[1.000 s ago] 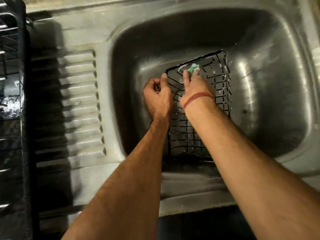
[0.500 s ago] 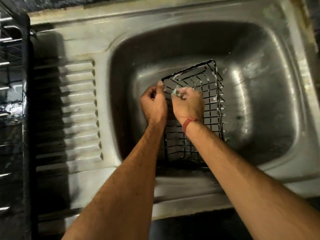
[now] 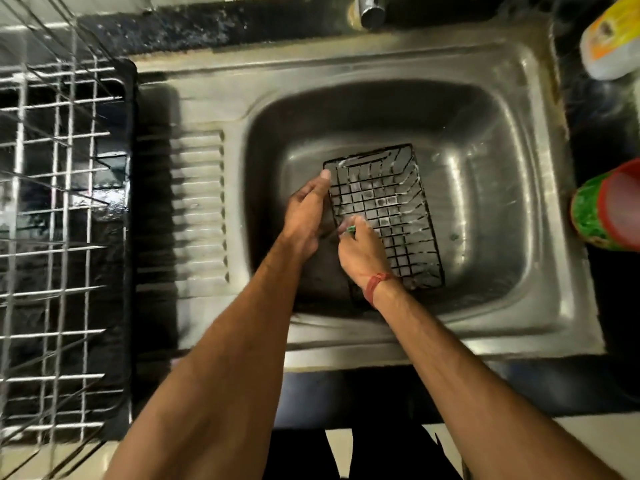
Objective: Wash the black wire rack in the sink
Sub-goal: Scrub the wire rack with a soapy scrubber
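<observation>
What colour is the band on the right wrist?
Red wrist band, clearest in the head view.

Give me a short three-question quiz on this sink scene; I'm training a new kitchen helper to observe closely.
1. True or false: the black wire rack lies on the ribbed drainboard.
2. Which hand pinches the small green scrubber: A left, B right?
3. Fill in: the left hand steadies the rack at its ____ edge.

Key:
1. False; it sits in the sink basin.
2. B, the right hand.
3. Left.
</observation>
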A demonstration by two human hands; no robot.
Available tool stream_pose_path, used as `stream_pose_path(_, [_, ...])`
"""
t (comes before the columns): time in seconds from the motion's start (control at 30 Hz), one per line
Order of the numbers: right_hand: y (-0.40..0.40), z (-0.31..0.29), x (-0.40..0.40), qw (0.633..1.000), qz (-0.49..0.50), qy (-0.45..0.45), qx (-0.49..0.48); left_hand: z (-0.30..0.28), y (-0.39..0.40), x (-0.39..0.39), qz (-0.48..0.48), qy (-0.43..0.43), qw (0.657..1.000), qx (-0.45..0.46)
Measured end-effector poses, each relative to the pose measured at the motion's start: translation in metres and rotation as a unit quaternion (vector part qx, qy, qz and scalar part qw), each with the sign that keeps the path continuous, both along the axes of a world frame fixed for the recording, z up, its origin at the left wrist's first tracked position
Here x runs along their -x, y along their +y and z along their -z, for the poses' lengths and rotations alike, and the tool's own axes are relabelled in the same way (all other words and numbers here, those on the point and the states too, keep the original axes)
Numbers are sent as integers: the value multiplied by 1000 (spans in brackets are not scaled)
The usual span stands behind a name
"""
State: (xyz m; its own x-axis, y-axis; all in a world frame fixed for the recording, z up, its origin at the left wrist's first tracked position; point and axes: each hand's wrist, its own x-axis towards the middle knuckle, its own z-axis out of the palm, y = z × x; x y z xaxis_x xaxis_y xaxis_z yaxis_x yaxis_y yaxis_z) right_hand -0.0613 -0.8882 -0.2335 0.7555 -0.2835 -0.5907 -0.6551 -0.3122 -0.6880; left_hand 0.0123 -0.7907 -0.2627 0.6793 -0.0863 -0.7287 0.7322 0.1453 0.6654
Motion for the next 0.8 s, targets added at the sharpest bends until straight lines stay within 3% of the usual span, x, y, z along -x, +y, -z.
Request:
stream_pose_path(0.17, [0, -21, 1, 999, 20, 6, -41, -15, -5, 9, -42, -24, 998, -47])
stream_pose_path(0.27, [-12, -35, 6, 979, 113, -19, -171, -40, -3, 24, -71, 2, 997, 6])
stream_pose_path(0.33, [-25, -49, 0, 942, 193, -35, -272, -61, -1, 44, -22, 29, 997, 65])
stream_pose_path(0.43, [-51, -65, -18, 874, 286, -28, -391, -70, -2, 77, 77, 16, 996, 48])
stream_pose_path(0.53, [-70, -71, -30, 804, 329, -7, -495, -71, -14, 98, 106, -59, 992, -22])
stream_pose_path(0.63, [-80, -73, -36, 773, 328, -1, -544, -80, -25, 95, 77, -102, 980, -153])
stream_pose_path(0.7, [-84, -72, -36, 771, 324, 7, -549, -88, -24, 89, 72, -127, 967, -206])
stream_pose_path(0.8, [-93, -73, -34, 838, 259, 15, -479, -96, -7, 79, 104, -156, 939, -288])
